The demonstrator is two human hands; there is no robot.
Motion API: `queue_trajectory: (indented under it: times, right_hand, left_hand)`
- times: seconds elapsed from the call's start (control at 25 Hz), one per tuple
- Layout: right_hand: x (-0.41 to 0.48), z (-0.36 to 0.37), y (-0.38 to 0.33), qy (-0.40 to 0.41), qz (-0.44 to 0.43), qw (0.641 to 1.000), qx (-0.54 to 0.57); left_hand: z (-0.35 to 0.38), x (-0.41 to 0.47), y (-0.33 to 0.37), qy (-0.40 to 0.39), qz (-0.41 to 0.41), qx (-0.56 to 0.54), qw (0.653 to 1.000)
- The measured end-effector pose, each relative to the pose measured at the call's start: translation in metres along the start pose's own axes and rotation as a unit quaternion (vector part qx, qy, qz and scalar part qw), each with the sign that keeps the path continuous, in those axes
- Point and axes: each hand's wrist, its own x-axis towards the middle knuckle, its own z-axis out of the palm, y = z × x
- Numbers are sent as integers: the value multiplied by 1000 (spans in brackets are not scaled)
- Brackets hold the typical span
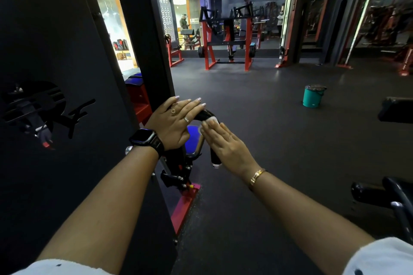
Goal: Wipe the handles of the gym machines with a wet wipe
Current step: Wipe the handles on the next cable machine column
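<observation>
The machine handle (215, 155) is a glossy black bar bent in an arc; its upper part runs across from under the left hand (174, 123), then bends, and its long axis drops down and towards the camera to a free tip with a pale end cap; it stands in the lower middle of the view, just right of the tall black machine panel (55, 62) and above a blue pad (192, 140); a white wet wipe (211, 119) sits at the bend, touching the bar, with only a small crumpled part showing past the fingertips of the right hand (225, 144); that hand lies along the descending part of the handle with fingers straight and together, pressing the wipe onto it, not clenched; its thumb is hidden; the left hand rests flat over the top of the arc, fingers straight and pointing away to the right, released and gripping nothing; it wears rings, and a dark smartwatch (145, 138) sits on its wrist; a gold bracelet (257, 176) circles the right wrist; well apart on the dark floor (279, 152), to the right, stands a teal bucket (311, 98) with a dark top and a bail handle; what it holds cannot be told; a black padded bench (380, 194) shows at the right edge; further back a red and black weight rack (228, 40) stands before a mirrored wall
</observation>
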Motion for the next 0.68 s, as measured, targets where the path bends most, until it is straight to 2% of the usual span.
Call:
queue_trajectory:
  times: [0.16,0.32,0.4,0.48,0.6,0.68]
  right_hand:
    - [-71,19,-7,-82,-56,995,4]
    - [-30,8,-13,-53,-102,993,-31]
    - [16,4,-13,-26,-145,986,-81]
    - [47,0,-4,-52,-183,969,-155]
    - [49,-12,5,-126,-175,940,-266]
    - [33,-7,-3,-140,-162,930,-297]
  left_hand:
    - [1,-2,1,-29,-5,12,999]
    - [-1,-1,0,-39,0,17,999]
    - [-4,-3,0,-39,3,16,999]
    - [-8,-3,1,-47,-1,9,999]
    - [-11,-1,2,-56,-9,-5,998]
    - [-12,-2,3,-64,-15,0,998]
